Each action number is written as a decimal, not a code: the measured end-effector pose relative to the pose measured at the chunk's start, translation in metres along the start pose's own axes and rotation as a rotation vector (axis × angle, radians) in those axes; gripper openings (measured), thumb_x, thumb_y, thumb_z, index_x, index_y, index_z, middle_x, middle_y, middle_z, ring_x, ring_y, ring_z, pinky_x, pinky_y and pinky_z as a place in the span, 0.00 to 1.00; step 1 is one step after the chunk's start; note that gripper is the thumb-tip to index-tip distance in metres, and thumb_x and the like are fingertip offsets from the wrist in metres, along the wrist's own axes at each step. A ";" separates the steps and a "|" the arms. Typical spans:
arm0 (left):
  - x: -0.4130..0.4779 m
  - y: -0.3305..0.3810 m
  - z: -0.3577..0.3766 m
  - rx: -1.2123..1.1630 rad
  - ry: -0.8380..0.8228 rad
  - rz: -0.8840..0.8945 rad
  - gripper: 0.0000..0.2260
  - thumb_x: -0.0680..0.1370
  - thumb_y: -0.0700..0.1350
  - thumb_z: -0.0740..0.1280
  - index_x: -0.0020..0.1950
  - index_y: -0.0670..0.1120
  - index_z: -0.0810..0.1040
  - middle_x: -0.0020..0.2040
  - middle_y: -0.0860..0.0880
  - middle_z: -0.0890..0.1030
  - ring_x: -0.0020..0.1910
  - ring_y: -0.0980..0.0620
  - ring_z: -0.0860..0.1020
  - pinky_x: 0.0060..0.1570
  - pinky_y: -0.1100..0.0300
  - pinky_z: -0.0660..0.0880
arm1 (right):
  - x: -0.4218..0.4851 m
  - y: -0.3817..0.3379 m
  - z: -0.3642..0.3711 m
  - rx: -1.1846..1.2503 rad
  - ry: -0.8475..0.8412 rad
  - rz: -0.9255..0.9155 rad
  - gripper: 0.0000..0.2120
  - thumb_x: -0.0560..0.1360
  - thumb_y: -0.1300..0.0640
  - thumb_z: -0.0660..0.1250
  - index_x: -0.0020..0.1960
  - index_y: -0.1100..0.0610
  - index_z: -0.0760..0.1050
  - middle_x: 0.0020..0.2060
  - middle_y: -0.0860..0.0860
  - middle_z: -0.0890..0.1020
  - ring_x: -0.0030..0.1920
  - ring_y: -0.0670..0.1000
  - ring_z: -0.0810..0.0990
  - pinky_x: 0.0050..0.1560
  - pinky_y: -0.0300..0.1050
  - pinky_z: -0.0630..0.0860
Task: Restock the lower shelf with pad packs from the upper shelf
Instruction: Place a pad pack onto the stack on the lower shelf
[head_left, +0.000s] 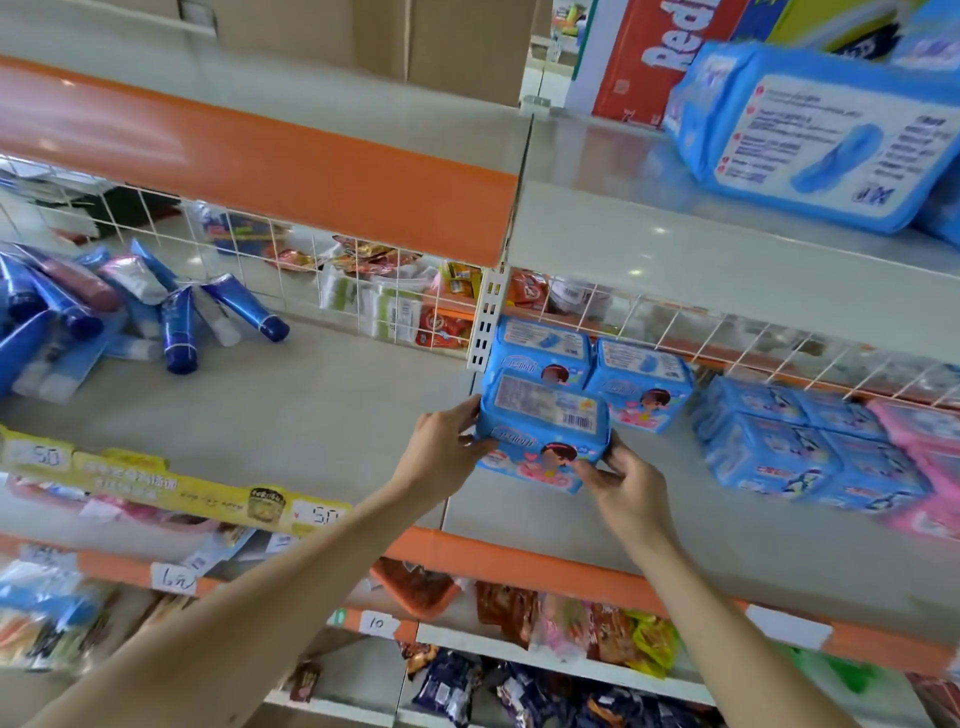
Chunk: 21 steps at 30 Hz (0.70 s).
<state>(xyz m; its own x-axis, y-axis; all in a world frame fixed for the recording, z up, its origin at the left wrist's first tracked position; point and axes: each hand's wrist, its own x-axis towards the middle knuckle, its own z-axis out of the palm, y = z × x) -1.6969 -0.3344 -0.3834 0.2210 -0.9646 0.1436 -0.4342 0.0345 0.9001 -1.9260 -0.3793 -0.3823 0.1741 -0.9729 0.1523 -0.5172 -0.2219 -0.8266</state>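
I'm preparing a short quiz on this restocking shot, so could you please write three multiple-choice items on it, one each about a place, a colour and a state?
1. Where does the large pad pack lie?
A. on the floor
B. on the upper shelf
C. in a trolley

2. What is the main colour of the held pad pack?
A. blue
B. green
C. black

3. How is the held pad pack held?
A. by one hand alone
B. it lies untouched
C. by both hands

Answers:
1 B, it rests up there at the right.
2 A, its wrapper is blue with some pink on the front.
3 C, the left hand grips its left end and the right hand its lower right corner.
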 end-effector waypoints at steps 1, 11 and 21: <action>0.002 -0.001 0.001 0.003 0.017 -0.010 0.24 0.76 0.35 0.70 0.72 0.47 0.74 0.61 0.48 0.82 0.61 0.54 0.80 0.54 0.64 0.78 | 0.004 0.002 0.002 0.003 -0.007 -0.003 0.23 0.75 0.59 0.72 0.69 0.58 0.75 0.56 0.48 0.83 0.54 0.40 0.80 0.45 0.22 0.71; 0.023 -0.018 0.003 0.076 0.074 -0.040 0.20 0.76 0.38 0.72 0.67 0.45 0.77 0.59 0.49 0.84 0.59 0.52 0.82 0.51 0.48 0.82 | 0.035 0.012 0.022 -0.065 0.029 -0.070 0.15 0.76 0.61 0.71 0.62 0.61 0.79 0.51 0.52 0.85 0.51 0.47 0.81 0.43 0.21 0.68; 0.038 -0.019 0.010 0.060 0.059 -0.031 0.18 0.78 0.38 0.71 0.68 0.46 0.76 0.60 0.52 0.83 0.58 0.53 0.82 0.51 0.43 0.79 | 0.046 0.026 0.026 -0.058 0.053 -0.106 0.16 0.78 0.59 0.69 0.64 0.59 0.78 0.52 0.49 0.84 0.54 0.46 0.82 0.47 0.25 0.71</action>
<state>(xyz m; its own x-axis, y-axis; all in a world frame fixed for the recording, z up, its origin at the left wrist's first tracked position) -1.6890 -0.3743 -0.3987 0.2856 -0.9478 0.1417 -0.4775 -0.0126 0.8786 -1.9092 -0.4279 -0.4109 0.1867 -0.9456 0.2663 -0.5464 -0.3252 -0.7718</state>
